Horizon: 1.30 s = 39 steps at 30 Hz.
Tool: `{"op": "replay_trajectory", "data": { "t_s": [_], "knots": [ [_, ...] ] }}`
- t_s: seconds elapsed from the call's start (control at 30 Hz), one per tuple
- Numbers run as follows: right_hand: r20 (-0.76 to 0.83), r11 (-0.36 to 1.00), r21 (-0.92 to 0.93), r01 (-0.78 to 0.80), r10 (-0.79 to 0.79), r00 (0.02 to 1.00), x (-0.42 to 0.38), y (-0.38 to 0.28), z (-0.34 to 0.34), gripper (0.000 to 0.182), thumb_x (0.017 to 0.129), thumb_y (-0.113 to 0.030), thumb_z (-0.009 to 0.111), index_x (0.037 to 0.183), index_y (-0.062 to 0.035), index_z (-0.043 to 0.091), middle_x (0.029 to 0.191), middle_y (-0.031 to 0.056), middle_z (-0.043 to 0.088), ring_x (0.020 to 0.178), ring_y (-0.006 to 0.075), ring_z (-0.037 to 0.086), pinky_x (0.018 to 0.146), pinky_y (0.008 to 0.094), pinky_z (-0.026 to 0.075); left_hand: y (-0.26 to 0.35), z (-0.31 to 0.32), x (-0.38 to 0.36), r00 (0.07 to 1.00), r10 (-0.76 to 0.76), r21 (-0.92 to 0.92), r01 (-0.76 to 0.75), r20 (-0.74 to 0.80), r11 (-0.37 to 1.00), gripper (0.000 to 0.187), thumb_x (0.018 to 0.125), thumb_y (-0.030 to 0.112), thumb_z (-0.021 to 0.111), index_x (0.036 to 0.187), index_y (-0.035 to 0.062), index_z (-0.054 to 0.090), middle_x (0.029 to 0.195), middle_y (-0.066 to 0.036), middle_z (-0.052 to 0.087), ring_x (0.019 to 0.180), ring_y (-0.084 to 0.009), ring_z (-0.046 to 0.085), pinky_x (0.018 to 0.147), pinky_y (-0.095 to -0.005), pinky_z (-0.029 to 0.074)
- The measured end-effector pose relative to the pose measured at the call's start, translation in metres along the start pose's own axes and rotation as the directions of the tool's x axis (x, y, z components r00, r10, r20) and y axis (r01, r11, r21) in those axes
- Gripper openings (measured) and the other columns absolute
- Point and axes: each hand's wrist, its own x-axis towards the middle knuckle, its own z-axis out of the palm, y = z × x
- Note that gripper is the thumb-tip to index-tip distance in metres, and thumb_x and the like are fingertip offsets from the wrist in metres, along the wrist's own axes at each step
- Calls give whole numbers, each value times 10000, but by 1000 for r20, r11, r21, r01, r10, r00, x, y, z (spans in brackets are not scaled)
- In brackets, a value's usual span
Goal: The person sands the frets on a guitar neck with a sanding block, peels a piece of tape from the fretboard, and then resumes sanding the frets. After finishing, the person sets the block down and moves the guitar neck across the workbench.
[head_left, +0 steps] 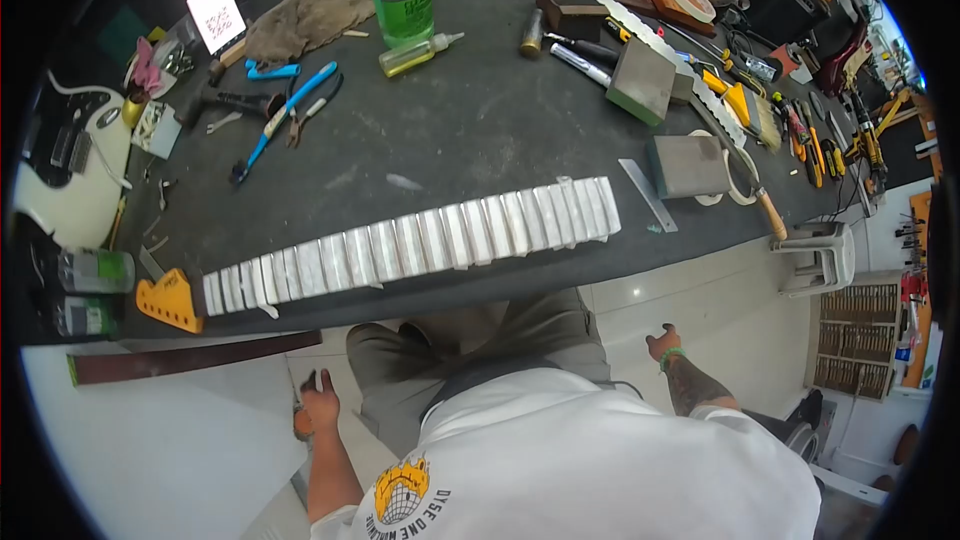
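Observation:
My left hand (320, 404) hangs below the bench on the left, fingers apart, holding nothing. On the right, my right hand (664, 343) is held out over the floor, also empty with its fingers apart, a green band at the wrist. Neither hand touches the bench. Between them and above lies a long tapered piece wrapped in silvery-white strips (430, 242), along the bench's front edge. A yellow headstock-shaped end (170, 300) with a row of holes sits at its narrow left end. A thin metal strip (648, 196) lies off its wide right end.
The dark bench (450, 130) bears a green liquid bottle (405, 5), a small yellow bottle (418, 56), a brown cloth (308, 22), a blue-handled tool (290, 112), a lit phone (216, 15), grey blocks (690, 166) and several tools at right. A dark red board (200, 358) is at lower left.

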Motion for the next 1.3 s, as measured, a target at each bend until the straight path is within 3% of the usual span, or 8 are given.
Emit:
{"op": "replay_trajectory", "data": {
  "t_s": [0.3, 0.5, 0.7, 0.9, 0.93, 1.1, 1.17, 1.3],
  "knots": [
    [43, 877, 403, 261, -303, 952, -151, -145, -140, 732, 889, -167, 743, 1515, -30, 389, 1353, 295, 550, 1223, 426, 589, 1022, 467, 515, 79, -143, -54, 930, 162, 83, -199, 330, 976, 533, 1007, 471, 619, 1285, 23, 697, 1217, -203, 697, 1117, -376, 668, 956, -435, 526],
    [-348, 223, 369, 902, -867, 357, -310, -326, -352, 474, 902, -211, 748, 1318, -32, 611, 1347, 202, 591, 1244, 419, 577, 1048, 479, 482, 331, -260, -59, 672, 592, -430, -419, 446, 800, 385, 1043, 318, 635, 1250, 1, 702, 1194, -188, 716, 1118, -294, 676, 943, -365, 527],
    [-389, -433, 82, 898, -843, -371, -318, -399, -370, 526, 846, -334, 806, 1294, -104, 657, 1497, 208, 531, 1389, 413, 507, 1152, 551, 379, 517, -297, -109, 347, 594, -581, 772, 725, 259, 831, 1047, 692, 368, 1597, 69, 364, 1586, -152, 454, 1424, -277, 469, 1175, -420, 388],
    [-137, 220, 672, 707, -901, 411, -219, -375, -304, 611, 1033, -454, 576, 1516, -89, 494, 1561, 191, 479, 1428, 375, 470, 1185, 515, 349, 585, -402, -110, 764, 636, -934, 298, 111, -195, 822, 1053, 695, 299, 1644, 123, 287, 1659, -113, 360, 1533, -279, 321, 1238, -495, 258],
    [135, 318, 922, 221, -799, 586, -238, -378, -315, 628, 1078, -482, 501, 1558, -81, 443, 1580, 171, 462, 1436, 355, 463, 1195, 497, 342, 574, -407, -108, 673, 683, -913, -406, -284, 20, 766, 1052, 656, 354, 1605, 126, 381, 1666, -110, 357, 1546, -307, 307, 1243, -519, 233],
    [449, 339, 805, -487, -885, 126, -355, -431, -364, 758, 1081, -639, 321, 1585, -78, 385, 1571, 115, 476, 1441, 273, 452, 1195, 443, 343, 502, -323, -107, 89, 975, -82, -994, -202, 73, 587, 994, 490, 588, 1502, 203, 531, 1642, -110, 400, 1557, -348, 292, 1251, -612, 149],
    [304, 360, 541, -760, -926, -222, -331, -427, -334, 766, 1067, -660, 330, 1550, -76, 438, 1533, 121, 519, 1399, 302, 500, 1136, 449, 415, 430, -315, -88, 478, 877, 45, -876, -41, 480, 560, 973, 488, 618, 1471, 238, 563, 1615, -80, 445, 1535, -334, 336, 1234, -650, 156],
    [161, 194, 967, 167, -968, 194, -305, -394, -385, 686, 1093, -546, 416, 1564, -48, 424, 1451, 153, 603, 1311, 299, 586, 1110, 468, 427, 212, -324, -80, 826, 449, 226, -535, 340, 814, 446, 1006, 421, 623, 1334, 123, 674, 1455, -105, 609, 1375, -279, 542, 1142, -620, 338]
  ]
}}
